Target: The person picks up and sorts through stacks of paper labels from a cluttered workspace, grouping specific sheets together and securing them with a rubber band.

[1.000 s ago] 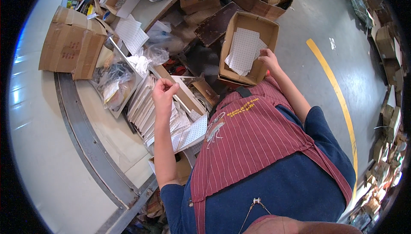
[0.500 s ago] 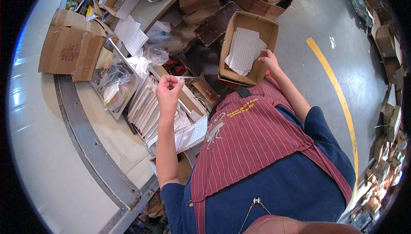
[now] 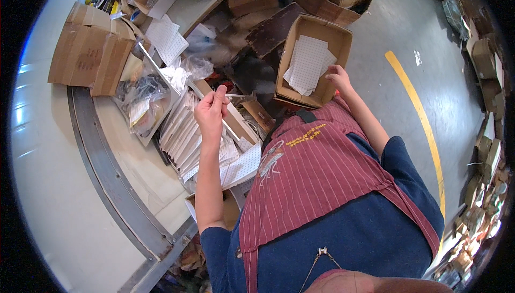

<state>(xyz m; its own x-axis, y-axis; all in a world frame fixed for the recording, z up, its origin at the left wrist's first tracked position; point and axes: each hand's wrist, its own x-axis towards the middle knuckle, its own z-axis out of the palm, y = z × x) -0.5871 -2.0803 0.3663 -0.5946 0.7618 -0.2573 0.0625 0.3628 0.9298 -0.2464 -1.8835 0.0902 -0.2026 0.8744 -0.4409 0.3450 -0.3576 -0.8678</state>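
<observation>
While pinching: hands (image 3: pixel 212 112) on white sheet (image 3: pixel 236 95)

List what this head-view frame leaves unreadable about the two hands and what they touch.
- Left hand: pinches a thin white strip, too small to identify.
- Right hand: at the cardboard box rim; its fingertips are too small to show whether they grip.
- Perforated white sheets: count unclear, overlapping.
- Sheet stack: partly hidden by the left forearm.

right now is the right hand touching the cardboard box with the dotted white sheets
Touching. The head view shows the right hand resting its fingers on the near rim of the cardboard box, with no gap visible between them.
</observation>
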